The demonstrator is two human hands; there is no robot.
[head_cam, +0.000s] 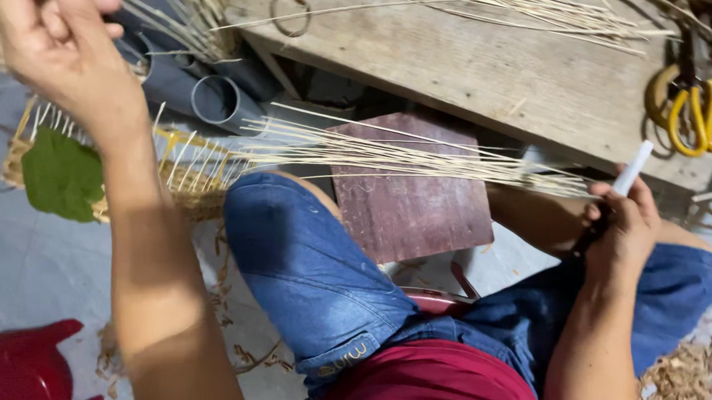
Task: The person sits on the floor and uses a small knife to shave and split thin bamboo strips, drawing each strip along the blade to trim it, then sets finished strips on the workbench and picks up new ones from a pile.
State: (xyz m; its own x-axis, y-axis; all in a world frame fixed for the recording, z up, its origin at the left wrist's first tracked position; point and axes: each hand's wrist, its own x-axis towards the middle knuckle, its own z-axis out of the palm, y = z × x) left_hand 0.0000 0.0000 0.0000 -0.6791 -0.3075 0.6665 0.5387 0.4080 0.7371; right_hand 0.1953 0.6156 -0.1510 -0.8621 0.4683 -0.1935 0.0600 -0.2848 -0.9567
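My right hand [625, 224] is clenched on a knife [631, 169] — white tip up — beside the near ends of the strips [418, 153], which fan across the board [407, 186] by my knee. My left hand [57, 49] is raised at upper left, fingers curled — grasp unclear. Yellow scissors [700, 117] lie on the bench [486, 66].

The left hand [61, 53] runs off the top edge, so its fingertips and whatever it grips are cut away. The right hand [625, 220] hides most of the dark tool with the pale flat blade [633, 168]; only the blade shows clearly. The thin pale bamboo slivers [418, 153] vanish behind that hand. The glossy red plastic object [28, 382] at near left is cropped by the frame, as are the yellow-handled shears [700, 117] at far right
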